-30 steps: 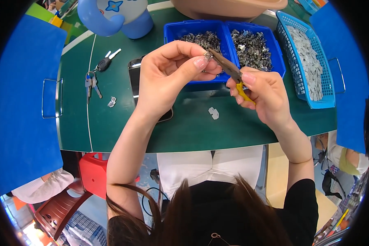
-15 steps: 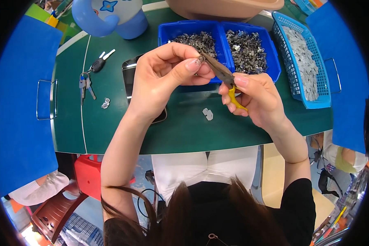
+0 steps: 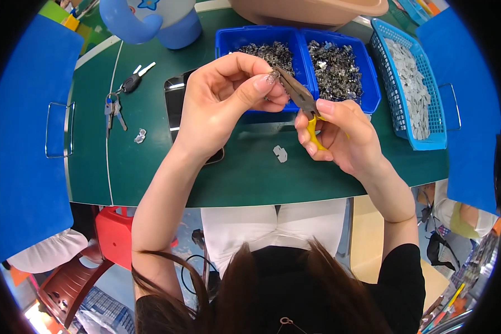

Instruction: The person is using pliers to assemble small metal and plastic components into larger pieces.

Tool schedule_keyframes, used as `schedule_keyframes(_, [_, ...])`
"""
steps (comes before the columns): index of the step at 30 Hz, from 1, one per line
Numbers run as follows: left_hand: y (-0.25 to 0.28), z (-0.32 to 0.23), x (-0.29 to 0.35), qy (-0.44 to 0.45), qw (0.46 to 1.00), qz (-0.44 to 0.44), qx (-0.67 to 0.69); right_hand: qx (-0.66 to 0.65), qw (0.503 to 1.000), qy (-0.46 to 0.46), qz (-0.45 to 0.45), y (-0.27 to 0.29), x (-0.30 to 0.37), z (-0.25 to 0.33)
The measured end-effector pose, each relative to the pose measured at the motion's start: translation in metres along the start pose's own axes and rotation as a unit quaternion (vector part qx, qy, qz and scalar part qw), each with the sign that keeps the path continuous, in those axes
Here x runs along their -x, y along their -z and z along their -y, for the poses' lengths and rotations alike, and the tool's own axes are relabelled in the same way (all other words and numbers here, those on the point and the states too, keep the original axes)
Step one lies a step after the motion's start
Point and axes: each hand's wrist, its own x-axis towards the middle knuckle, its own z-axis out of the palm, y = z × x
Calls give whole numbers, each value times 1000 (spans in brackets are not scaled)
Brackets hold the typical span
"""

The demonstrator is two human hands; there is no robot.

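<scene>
Between thumb and forefinger, my left hand (image 3: pixel 217 103) pinches a small shiny metal piece (image 3: pixel 272 77), largely covered by the fingertips. My right hand (image 3: pixel 348 131) is wrapped round the yellow handles of needle-nose pliers (image 3: pixel 299 96). Their dark jaws point up and left, with the tips right at the metal piece; whether they grip it I cannot tell. Both hands are raised over the green table, in front of a two-part blue bin (image 3: pixel 301 43) full of small metal pieces. A flat pale piece (image 3: pixel 280 154) lies on the table below the pliers.
A light-blue basket (image 3: pixel 395 103) of flat grey pieces stands at the right. Left of my left arm lie a phone (image 3: pixel 175 100), keys (image 3: pixel 115 111) and a small clear piece (image 3: pixel 140 136). A blue container (image 3: pixel 181 30) and a tan basin (image 3: pixel 306 11) stand at the back.
The pliers' jaws look slightly further apart, and my right hand's fingers have shifted a little on the handles. The whole view has moved slightly; my left hand keeps its pinch.
</scene>
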Motion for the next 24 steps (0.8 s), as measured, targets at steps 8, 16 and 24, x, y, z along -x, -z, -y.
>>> schedule_keyframes(8, [-2,-3,0,-23,998,-22,-45,117,988,86,-44,-1,0,-3])
schedule_keyframes(16, [1,-4,0,-45,998,-8,-30,103,982,131,-83,1,3,1])
schedule_keyframes(24, [8,-3,1,-92,993,-52,-49,507,803,285,-129,-7,48,8])
